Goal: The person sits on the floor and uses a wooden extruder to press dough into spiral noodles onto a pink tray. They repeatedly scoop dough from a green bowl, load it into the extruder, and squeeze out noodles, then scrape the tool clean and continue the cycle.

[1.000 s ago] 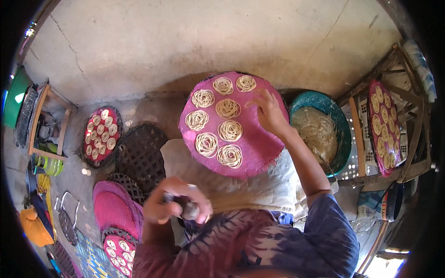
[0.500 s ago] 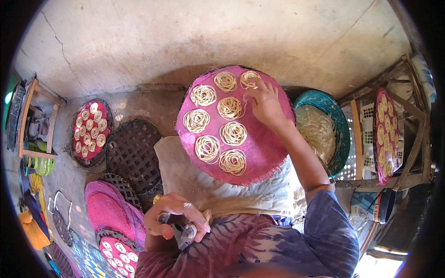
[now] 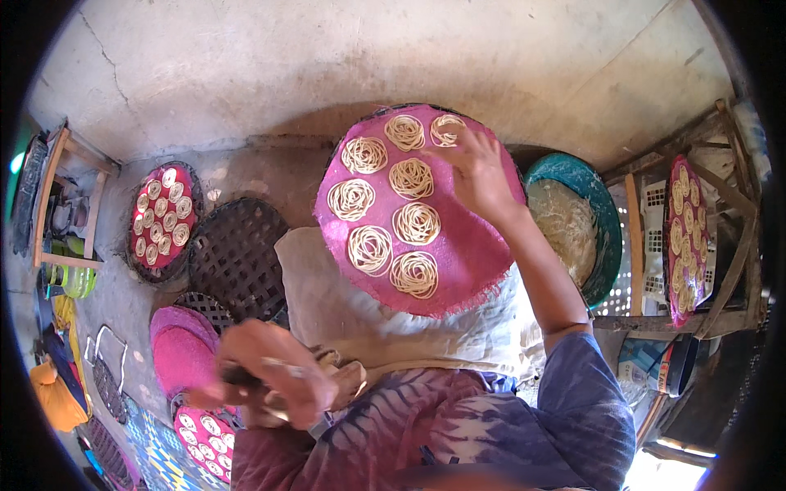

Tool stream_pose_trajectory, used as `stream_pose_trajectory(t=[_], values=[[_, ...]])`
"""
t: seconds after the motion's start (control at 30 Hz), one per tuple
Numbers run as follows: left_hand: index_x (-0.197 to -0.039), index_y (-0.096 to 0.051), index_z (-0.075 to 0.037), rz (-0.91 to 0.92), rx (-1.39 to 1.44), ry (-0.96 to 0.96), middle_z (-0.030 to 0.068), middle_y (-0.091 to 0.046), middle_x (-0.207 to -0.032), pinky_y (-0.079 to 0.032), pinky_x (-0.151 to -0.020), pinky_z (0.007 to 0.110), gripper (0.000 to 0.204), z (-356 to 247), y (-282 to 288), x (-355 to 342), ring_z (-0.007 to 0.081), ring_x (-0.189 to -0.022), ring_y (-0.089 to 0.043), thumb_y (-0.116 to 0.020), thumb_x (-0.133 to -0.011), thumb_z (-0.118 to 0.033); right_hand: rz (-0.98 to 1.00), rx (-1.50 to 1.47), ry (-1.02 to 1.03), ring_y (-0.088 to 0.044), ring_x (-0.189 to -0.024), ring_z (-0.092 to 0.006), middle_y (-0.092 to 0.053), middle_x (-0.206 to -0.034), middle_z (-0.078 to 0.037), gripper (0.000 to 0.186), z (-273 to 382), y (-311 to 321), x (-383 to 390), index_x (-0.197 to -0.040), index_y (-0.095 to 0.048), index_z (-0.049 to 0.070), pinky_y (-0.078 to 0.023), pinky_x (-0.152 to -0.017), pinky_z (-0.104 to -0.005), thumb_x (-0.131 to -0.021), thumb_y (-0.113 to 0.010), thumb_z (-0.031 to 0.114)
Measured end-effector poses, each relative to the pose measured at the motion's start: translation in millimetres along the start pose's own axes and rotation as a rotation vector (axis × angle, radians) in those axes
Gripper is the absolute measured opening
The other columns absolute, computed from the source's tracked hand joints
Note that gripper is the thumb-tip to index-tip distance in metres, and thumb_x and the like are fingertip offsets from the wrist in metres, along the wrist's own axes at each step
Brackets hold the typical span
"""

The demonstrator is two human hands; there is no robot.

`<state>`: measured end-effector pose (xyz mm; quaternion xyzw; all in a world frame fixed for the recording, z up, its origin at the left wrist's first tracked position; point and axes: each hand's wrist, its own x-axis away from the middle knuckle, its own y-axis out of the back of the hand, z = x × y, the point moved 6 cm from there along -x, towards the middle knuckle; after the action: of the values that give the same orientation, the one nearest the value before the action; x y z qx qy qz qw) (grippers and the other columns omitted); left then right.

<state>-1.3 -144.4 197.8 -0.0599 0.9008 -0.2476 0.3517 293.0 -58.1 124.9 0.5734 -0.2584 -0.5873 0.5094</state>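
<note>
A round pink cloth-covered tray (image 3: 467,237) on a pale cloth (image 3: 319,278) holds several coiled nests of noodle strands (image 3: 416,223). My right hand (image 3: 483,172) is over the tray's upper right, fingers apart, beside the topmost right nest (image 3: 444,128), partly hiding it. Low on the left, my left hand (image 3: 278,372) is smeared by motion, its fingers curled around a dark object that I cannot make out.
At right stand a teal basin (image 3: 606,262) of pale dough and a wooden rack (image 3: 716,319) with another noodle tray. Leftward are noodle trays (image 3: 160,213), empty lattice trays (image 3: 233,254), stacked pink cloths (image 3: 176,352) and a wooden frame (image 3: 51,188). A wall (image 3: 393,57) runs behind.
My right hand first moved up to the upper-right nest; now its fingers are more spread there. My left hand has swung leftward with the object in it.
</note>
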Motion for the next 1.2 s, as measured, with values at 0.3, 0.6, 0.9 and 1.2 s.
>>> stream_pose_trajectory(t=[0.3, 0.6, 0.9, 1.2], values=[[-0.133, -0.053, -0.006, -0.259, 0.218, -0.334, 0.0020, -0.047, -0.072, -0.041, -0.070, 0.042, 0.096, -20.6, 37.7, -95.3, 0.0215, -0.069, -0.045, -0.025, -0.087, -0.084, 0.834, -1.300, -0.277, -0.053, -0.126, -0.0338, -0.050, -0.139, -0.026, 0.089, 104.2, 80.4, 122.0, -0.148, -0.034, -0.001, -0.047, -0.102, -0.0458, -0.092, -0.047, 0.067], [-0.081, -0.051, -0.014, -0.648, 0.542, -0.310, -0.0018, -0.049, -0.068, -0.043, -0.078, 0.039, 0.044, 123.4, 142.4, -158.9, 0.0173, -0.065, -0.050, -0.033, -0.100, -0.049, 0.731, -1.122, -0.839, -0.062, -0.055, -0.0161, -0.063, -0.071, -0.012, 0.071, 5.8, 131.9, 154.1, -0.112, -0.055, 0.002, -0.052, -0.050, -0.0282, -0.098, -0.031, 0.067], [-0.071, -0.053, -0.018, -0.510, 0.480, -0.406, -0.0064, -0.049, -0.063, -0.045, -0.070, 0.036, 0.039, 118.9, 173.3, -140.5, 0.0122, -0.061, -0.051, -0.040, -0.099, -0.042, 0.705, -0.805, -0.804, -0.054, -0.053, -0.0110, -0.056, -0.065, -0.004, 0.077, 24.6, 119.2, 138.9, -0.087, -0.061, 0.005, -0.044, -0.047, -0.0270, -0.096, -0.025, 0.073], [-0.070, -0.047, -0.017, -0.620, 0.639, -0.374, -0.0048, -0.044, -0.060, -0.042, -0.067, 0.037, 0.048, 126.5, 149.7, -161.8, 0.0139, -0.057, -0.046, -0.026, -0.101, -0.048, 0.687, -0.666, -0.865, -0.052, -0.050, -0.0111, -0.054, -0.061, -0.003, 0.078, 13.5, 144.5, 135.3, -0.084, -0.064, 0.004, -0.042, -0.045, -0.0271, -0.097, -0.027, 0.072]])
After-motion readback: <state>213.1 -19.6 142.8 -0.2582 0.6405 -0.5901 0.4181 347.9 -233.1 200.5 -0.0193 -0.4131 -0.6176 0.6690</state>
